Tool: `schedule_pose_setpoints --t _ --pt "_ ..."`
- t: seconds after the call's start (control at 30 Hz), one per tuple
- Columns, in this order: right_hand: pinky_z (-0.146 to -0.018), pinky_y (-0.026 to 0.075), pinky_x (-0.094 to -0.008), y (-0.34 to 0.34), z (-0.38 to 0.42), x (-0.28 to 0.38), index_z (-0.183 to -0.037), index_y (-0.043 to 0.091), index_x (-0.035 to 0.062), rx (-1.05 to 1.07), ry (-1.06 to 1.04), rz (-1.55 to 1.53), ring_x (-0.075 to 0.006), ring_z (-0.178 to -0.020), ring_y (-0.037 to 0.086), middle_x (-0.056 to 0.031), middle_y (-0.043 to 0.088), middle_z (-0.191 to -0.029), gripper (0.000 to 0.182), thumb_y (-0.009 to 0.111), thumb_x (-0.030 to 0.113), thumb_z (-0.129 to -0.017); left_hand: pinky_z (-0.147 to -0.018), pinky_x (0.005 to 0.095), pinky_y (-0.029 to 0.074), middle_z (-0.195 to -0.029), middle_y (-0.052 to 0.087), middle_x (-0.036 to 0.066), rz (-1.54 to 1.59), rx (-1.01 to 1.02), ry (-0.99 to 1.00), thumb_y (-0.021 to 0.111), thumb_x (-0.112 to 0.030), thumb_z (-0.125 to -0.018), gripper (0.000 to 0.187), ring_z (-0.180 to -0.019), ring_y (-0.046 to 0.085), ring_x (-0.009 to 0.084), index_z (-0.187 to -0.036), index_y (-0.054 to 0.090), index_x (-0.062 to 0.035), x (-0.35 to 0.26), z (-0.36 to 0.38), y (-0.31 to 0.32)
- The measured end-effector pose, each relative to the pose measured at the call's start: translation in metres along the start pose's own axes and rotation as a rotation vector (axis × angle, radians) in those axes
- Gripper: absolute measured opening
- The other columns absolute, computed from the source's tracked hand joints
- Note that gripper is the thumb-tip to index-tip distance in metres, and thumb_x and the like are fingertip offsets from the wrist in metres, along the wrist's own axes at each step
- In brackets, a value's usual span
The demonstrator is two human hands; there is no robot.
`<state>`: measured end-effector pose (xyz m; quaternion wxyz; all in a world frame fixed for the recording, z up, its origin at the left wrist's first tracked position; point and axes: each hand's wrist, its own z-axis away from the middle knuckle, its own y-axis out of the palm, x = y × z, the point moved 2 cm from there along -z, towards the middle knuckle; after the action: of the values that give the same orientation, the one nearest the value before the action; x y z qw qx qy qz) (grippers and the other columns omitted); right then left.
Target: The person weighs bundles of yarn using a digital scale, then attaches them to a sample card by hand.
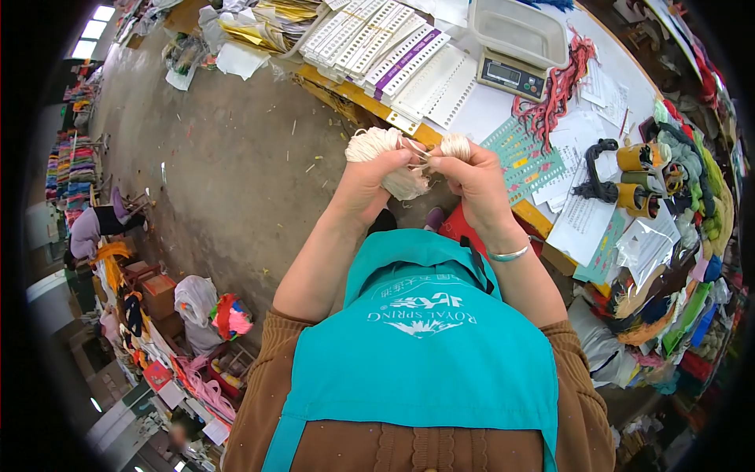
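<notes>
A cream-coloured skein of yarn (373,144) is held up in front of the teal apron, near the table's edge. My left hand (370,179) closes round its larger bundle, part of which hangs below the fingers. A smaller bunch of the same yarn (456,147) shows above my right hand (476,181), which is closed on it. Thumbs and fingertips of both hands meet in the middle, pinching thin strands between them. Whether the two bunches are one skein cannot be made out. On the right wrist sits a silver bangle (509,255).
On the table (464,118) lie punched white cards (377,39), a digital scale (511,76) bearing a clear plastic tub (519,31), red-pink yarn (560,94), a green punched card (523,161) and dark yarn (595,169). Another person (98,224) bends at the far left.
</notes>
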<state>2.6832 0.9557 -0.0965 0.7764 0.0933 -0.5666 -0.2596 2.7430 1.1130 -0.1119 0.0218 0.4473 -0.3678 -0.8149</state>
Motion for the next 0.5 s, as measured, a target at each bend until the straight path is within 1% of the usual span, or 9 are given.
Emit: schedule_pose_setpoints --t 0.03,0.13,0.23,0.33,0.4,0.43,0.47,0.5 --pt "-0.049 0.025 -0.018 0.0 -0.001 -0.001 -0.089 0.065 0.0047 -0.029 -0.013 0.008 -0.0016 -0.053 0.036 0.0066 0.053 -0.067 0.011 0.069 0.008 -0.08 -0.077 0.0314 0.052 -0.097 0.066 0.009 -0.003 0.011 0.007 0.061 -0.012 -0.085 0.021 -0.086 0.064 0.0163 -0.102 0.063 0.0002 -0.001 -0.001 0.001" --pt "-0.046 0.028 -0.0181 -0.01 -0.008 -0.001 -0.091 0.063 0.0029 0.028 0.116 -0.205 -0.0013 -0.054 0.04 0.0049 0.05 -0.065 0.009 0.065 0.007 -0.083 -0.075 0.0313 0.052 -0.087 0.064 0.007 0.154 -0.028 -0.02 0.055 -0.016 -0.089 0.016 -0.078 0.061 0.0158 -0.09 0.06 -0.0012 -0.006 0.004 0.006" --pt "-0.042 0.021 -0.0204 -0.015 -0.014 0.005 -0.092 0.062 0.004 0.349 0.377 -0.441 -0.002 -0.048 0.029 0.0069 0.039 -0.059 0.011 0.064 0.013 -0.085 -0.071 0.0296 0.05 -0.069 0.052 0.002 0.172 0.205 0.12 0.049 -0.018 -0.091 0.018 -0.063 0.052 0.0124 -0.081 0.054 -0.004 -0.018 0.006 0.0" --pt "-0.04 0.019 -0.0207 -0.014 -0.011 0.026 -0.09 0.061 0.0051 0.452 0.365 -0.145 -0.0019 -0.044 0.027 0.0072 0.037 -0.056 0.014 0.061 0.019 -0.09 -0.061 0.0247 0.044 -0.06 0.037 -0.004 0.337 0.095 0.015 0.05 -0.02 -0.094 0.021 -0.051 0.038 0.0076 -0.077 0.049 -0.0074 -0.026 0.016 -0.052" --pt "-0.038 0.019 -0.0202 -0.025 -0.013 0.054 -0.089 0.059 0.0056 0.464 0.252 -0.059 -0.0015 -0.043 0.026 0.0083 0.035 -0.055 0.017 0.057 0.022 -0.093 -0.053 0.0224 0.032 -0.054 0.029 -0.007 0.505 -0.002 0.033 0.044 -0.025 -0.1 0.027 -0.045 0.027 0.0062 -0.077 0.048 -0.0111 -0.035 0.025 -0.099" --pt "-0.037 0.019 -0.0199 -0.033 -0.016 0.071 -0.089 0.059 0.0058 0.469 0.196 -0.016 -0.0013 -0.042 0.026 0.0089 0.033 -0.054 0.019 0.055 0.023 -0.095 -0.049 0.0218 0.029 -0.053 0.028 -0.007 0.545 -0.091 0.069 0.045 -0.026 -0.1 0.028 -0.044 0.026 0.0053 -0.077 0.048 -0.0116 -0.039 0.031 -0.132" --pt "-0.035 0.019 -0.0195 -0.041 -0.024 0.09 -0.089 0.057 0.0065 0.469 0.125 -0.138 -0.0014 -0.041 0.025 0.0101 0.029 -0.054 0.019 0.051 0.023 -0.098 -0.044 0.0212 0.026 -0.052 0.028 -0.008 0.585 -0.181 0.107 0.046 -0.027 -0.099 0.028 -0.043 0.024 0.0045 -0.076 0.048 -0.012 -0.04 0.038 -0.169" --pt "-0.034 0.019 -0.0192 -0.056 -0.036 0.107 -0.091 0.057 0.0069 0.53 0.107 -0.344 -0.0019 -0.04 0.023 0.01 0.025 -0.053 0.02 0.049 0.023 -0.099 -0.042 0.0214 0.025 -0.051 0.026 -0.008 0.63 -0.217 0.13 0.045 -0.027 -0.1 0.029 -0.042 0.024 0.0052 -0.075 0.047 -0.0129 -0.04 0.048 -0.205"
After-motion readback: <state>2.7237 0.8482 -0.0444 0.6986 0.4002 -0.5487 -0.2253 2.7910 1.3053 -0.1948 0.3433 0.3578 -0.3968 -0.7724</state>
